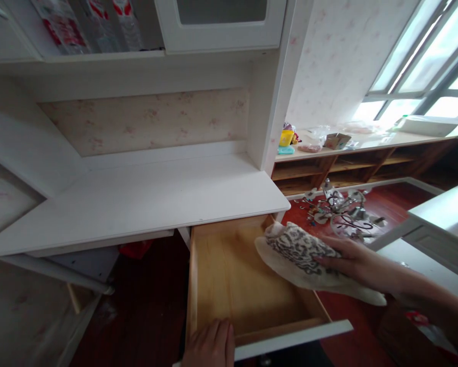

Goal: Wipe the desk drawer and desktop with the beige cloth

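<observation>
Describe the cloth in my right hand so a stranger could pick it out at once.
Find the white desk, then the open wooden drawer under its right end. Over the drawer's right edge the right hand holds a cream cloth with a dark, leopard-like squiggle print, the only patterned fabric there.

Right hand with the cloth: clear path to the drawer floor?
Probably yes. The right hand holds the patterned cloth over the drawer, which is pulled open with a bare floor; the left hand rests only on its front edge.

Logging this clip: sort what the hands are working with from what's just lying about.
In hand: cloth, held by right hand; drawer, open, left hand on its front.
Lying about: desk, lamp on floor, clutter on shelf.
</observation>
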A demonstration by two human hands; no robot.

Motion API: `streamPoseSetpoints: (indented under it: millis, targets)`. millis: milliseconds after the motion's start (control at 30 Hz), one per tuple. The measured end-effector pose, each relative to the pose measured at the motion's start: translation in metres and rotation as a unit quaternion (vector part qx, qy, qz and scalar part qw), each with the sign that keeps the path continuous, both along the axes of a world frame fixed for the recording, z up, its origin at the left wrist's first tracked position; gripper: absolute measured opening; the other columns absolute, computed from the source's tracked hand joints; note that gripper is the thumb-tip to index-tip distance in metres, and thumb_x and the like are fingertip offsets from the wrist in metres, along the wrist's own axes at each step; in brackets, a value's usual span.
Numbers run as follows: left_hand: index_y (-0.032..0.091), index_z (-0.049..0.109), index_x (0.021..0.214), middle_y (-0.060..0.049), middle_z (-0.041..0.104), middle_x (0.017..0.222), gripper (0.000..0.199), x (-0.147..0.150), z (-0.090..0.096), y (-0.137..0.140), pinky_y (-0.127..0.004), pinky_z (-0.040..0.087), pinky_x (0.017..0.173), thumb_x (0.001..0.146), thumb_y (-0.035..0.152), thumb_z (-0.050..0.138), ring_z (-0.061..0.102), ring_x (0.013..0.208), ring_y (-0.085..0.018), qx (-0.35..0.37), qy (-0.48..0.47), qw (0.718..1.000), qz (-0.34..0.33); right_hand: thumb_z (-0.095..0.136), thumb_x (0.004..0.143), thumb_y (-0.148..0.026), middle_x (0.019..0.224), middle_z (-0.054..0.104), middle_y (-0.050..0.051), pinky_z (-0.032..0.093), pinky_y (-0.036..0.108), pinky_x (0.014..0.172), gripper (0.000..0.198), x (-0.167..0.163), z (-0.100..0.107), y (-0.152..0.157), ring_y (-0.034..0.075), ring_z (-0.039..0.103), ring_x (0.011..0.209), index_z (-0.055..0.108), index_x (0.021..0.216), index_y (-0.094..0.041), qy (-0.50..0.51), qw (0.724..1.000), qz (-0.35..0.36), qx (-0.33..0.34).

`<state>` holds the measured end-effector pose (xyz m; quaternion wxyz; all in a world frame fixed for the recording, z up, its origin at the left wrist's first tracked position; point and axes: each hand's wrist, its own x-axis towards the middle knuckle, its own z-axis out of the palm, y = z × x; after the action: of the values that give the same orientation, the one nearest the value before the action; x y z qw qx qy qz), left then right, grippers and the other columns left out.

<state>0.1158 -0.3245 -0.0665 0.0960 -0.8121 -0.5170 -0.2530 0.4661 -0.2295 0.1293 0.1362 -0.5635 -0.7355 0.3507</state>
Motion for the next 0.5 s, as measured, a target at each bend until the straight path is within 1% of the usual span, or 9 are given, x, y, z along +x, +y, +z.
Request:
streamPoseSetpoints:
  millis: [67, 100, 133, 200, 233, 267, 333, 433, 500]
  targets:
    - [0.023, 0.065, 0.095, 0.000, 0.069, 0.079, 0.031, 0.000, -0.001, 0.000, -0.028, 0.043, 0.063, 0.095, 0.020, 0.034, 0.063, 0.067, -0.014, 0.003, -0.002, 1.000, 0.003, 0.046, 0.093, -0.039, 0.116, 0.067, 0.010, 0.049, 0.035, 0.092, 0.046, -0.002, 0.001, -0.010, 0.026, 0.061, 0.105, 0.056, 0.133, -0.019, -0.029, 0.998, 0.056, 0.009]
    - [0.023, 0.064, 0.095, 0.001, 0.069, 0.078, 0.030, 0.001, 0.000, 0.000, -0.028, 0.043, 0.063, 0.095, 0.020, 0.034, 0.063, 0.067, -0.014, 0.001, -0.006, 1.000, 0.004, 0.043, 0.092, -0.030, 0.125, 0.063, 0.010, 0.045, 0.037, 0.099, 0.046, -0.003, -0.005, -0.014, 0.026, 0.058, 0.114, 0.053, 0.136, -0.021, -0.046, 0.994, 0.096, 0.001]
    - [0.024, 0.064, 0.095, 0.001, 0.068, 0.078, 0.030, 0.001, 0.000, 0.000, -0.028, 0.043, 0.063, 0.095, 0.020, 0.035, 0.063, 0.066, -0.014, -0.002, -0.010, 1.000, 0.004, 0.043, 0.090, -0.022, 0.133, 0.058, 0.011, 0.040, 0.039, 0.105, 0.049, -0.004, -0.015, -0.018, 0.027, 0.053, 0.122, 0.051, 0.138, -0.022, -0.064, 0.989, 0.136, -0.008]
    - [0.024, 0.064, 0.095, 0.001, 0.068, 0.077, 0.027, 0.002, 0.001, 0.000, -0.028, 0.043, 0.063, 0.095, 0.020, 0.038, 0.063, 0.066, -0.013, 0.000, -0.017, 1.000, 0.001, 0.044, 0.078, -0.008, 0.141, 0.051, 0.012, 0.031, 0.043, 0.113, 0.060, -0.005, -0.043, -0.023, 0.028, 0.044, 0.132, 0.054, 0.136, -0.020, -0.102, 0.973, 0.202, -0.033]
    - [0.023, 0.064, 0.095, 0.001, 0.068, 0.078, 0.025, 0.002, 0.002, 0.000, -0.027, 0.043, 0.063, 0.095, 0.020, 0.039, 0.063, 0.066, -0.013, 0.007, -0.018, 1.000, -0.001, 0.045, 0.073, -0.005, 0.140, 0.051, 0.014, 0.029, 0.045, 0.113, 0.063, -0.004, -0.059, -0.024, 0.029, 0.043, 0.133, 0.057, 0.133, -0.017, -0.121, 0.968, 0.213, -0.042]
    - [0.023, 0.064, 0.095, 0.001, 0.068, 0.078, 0.024, 0.002, 0.002, 0.000, -0.027, 0.043, 0.063, 0.094, 0.020, 0.039, 0.064, 0.067, -0.013, 0.015, -0.018, 1.000, -0.003, 0.045, 0.069, -0.003, 0.140, 0.051, 0.016, 0.029, 0.046, 0.113, 0.064, -0.002, -0.075, -0.025, 0.030, 0.043, 0.133, 0.061, 0.129, -0.017, -0.140, 0.967, 0.206, -0.052]
    - [0.023, 0.063, 0.093, 0.001, 0.068, 0.077, 0.024, 0.002, 0.002, 0.000, -0.027, 0.043, 0.062, 0.094, 0.019, 0.040, 0.064, 0.067, -0.013, 0.027, -0.017, 1.000, -0.003, 0.044, 0.062, 0.000, 0.143, 0.048, 0.015, 0.023, 0.046, 0.116, 0.072, 0.002, -0.100, -0.025, 0.029, 0.038, 0.136, 0.060, 0.130, -0.018, -0.163, 0.963, 0.206, -0.061]
    - [0.024, 0.062, 0.092, 0.002, 0.068, 0.076, 0.024, 0.003, 0.001, 0.000, -0.029, 0.043, 0.062, 0.095, 0.019, 0.039, 0.064, 0.066, -0.014, 0.019, -0.019, 1.000, 0.003, 0.042, 0.060, 0.002, 0.141, 0.051, 0.010, 0.018, 0.046, 0.118, 0.080, 0.007, -0.119, -0.023, 0.026, 0.031, 0.140, 0.054, 0.136, -0.020, -0.166, 0.958, 0.230, -0.047]
    - [0.024, 0.062, 0.093, 0.002, 0.069, 0.077, 0.024, 0.004, 0.001, 0.000, -0.030, 0.042, 0.062, 0.095, 0.019, 0.039, 0.064, 0.067, -0.014, 0.012, -0.023, 1.000, 0.008, 0.041, 0.067, 0.000, 0.140, 0.052, 0.009, 0.016, 0.048, 0.119, 0.073, 0.008, -0.123, -0.019, 0.026, 0.031, 0.140, 0.054, 0.137, -0.021, -0.168, 0.953, 0.250, -0.017]
